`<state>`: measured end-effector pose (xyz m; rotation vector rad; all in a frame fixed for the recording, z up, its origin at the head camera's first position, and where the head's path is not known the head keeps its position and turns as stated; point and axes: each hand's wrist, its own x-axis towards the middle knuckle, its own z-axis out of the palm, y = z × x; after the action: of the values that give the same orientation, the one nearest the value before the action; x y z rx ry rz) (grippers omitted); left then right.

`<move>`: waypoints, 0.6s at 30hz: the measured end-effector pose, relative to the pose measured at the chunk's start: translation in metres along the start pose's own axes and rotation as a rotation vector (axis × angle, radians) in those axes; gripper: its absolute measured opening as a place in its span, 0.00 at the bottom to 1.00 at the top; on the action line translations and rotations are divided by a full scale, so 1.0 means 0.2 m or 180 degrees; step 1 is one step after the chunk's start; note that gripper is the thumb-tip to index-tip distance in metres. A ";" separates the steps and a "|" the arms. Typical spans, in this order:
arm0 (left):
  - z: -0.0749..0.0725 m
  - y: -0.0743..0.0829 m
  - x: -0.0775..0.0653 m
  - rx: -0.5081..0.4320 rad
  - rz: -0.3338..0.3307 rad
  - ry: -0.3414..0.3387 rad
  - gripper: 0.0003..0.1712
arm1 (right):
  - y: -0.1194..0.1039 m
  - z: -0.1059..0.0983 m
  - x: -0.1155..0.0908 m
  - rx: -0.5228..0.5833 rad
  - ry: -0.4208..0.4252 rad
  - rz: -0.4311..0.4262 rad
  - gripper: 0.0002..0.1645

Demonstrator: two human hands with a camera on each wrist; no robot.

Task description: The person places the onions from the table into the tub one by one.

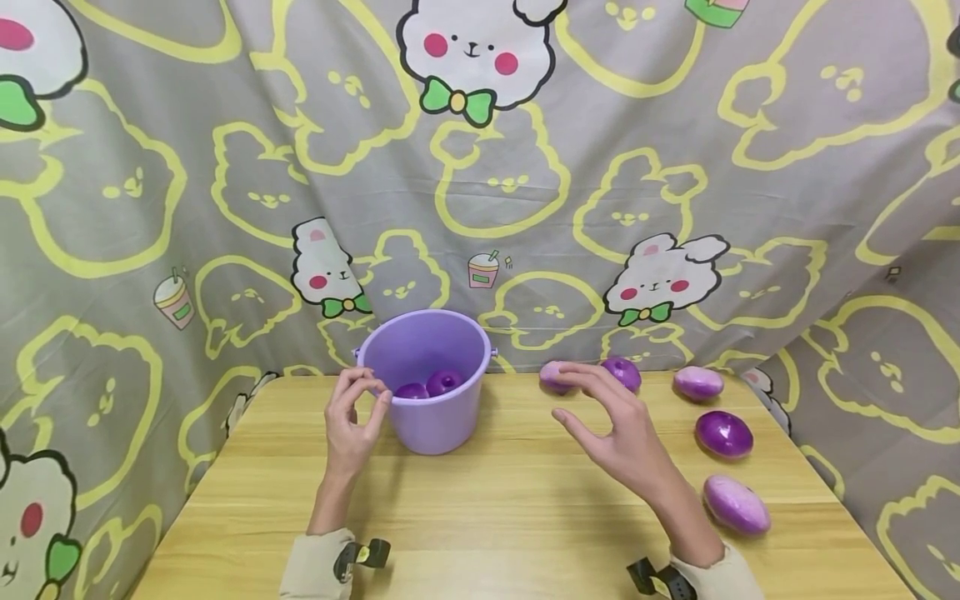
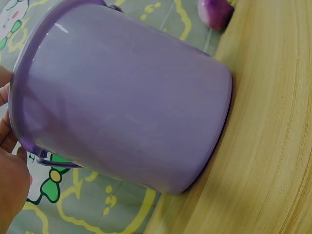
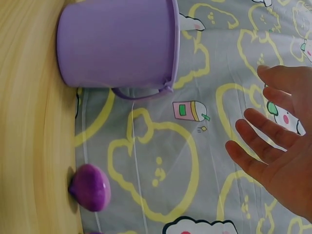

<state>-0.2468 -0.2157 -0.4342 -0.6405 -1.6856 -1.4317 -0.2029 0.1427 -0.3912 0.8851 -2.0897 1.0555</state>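
A light purple bucket (image 1: 438, 427) stands upright on the table. Its near-left rim is pinched between the thumb and fingers of my left hand (image 1: 351, 429), and in the left wrist view those fingertips (image 2: 6, 127) lie along the rim. Inside, glossy red onions (image 1: 445, 382) rest at the bottom. My right hand (image 1: 626, 429) is held in the air right of the bucket, fingers spread and holding nothing. In the head view it partly overlaps a pale purple onion (image 1: 553, 377) at the table's back edge; the right wrist view shows an onion (image 3: 91, 187) below the hand.
More onions lie along the right side of the wooden table (image 1: 510, 517): a dark one (image 1: 724, 434), a paler one (image 1: 737, 504) nearer me, and others (image 1: 698, 383) by the back edge. A patterned grey curtain (image 1: 510, 225) hangs right behind the table.
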 end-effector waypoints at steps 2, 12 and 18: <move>0.00 0.00 0.00 -0.0019 0.0009 0.0006 0.06 | 0.01 -0.02 -0.02 -0.0080 -0.0046 0.0111 0.29; 0.00 0.00 0.01 -0.0025 0.0008 0.0002 0.06 | 0.03 -0.10 -0.08 -0.0209 -0.0140 0.0532 0.30; 0.00 0.01 0.00 0.0013 -0.0044 0.0011 0.06 | 0.04 -0.13 -0.11 -0.0229 -0.0097 0.0565 0.30</move>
<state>-0.2460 -0.2154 -0.4329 -0.6248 -1.6928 -1.4378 -0.1907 0.1738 -0.3987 0.6949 -2.2501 1.0545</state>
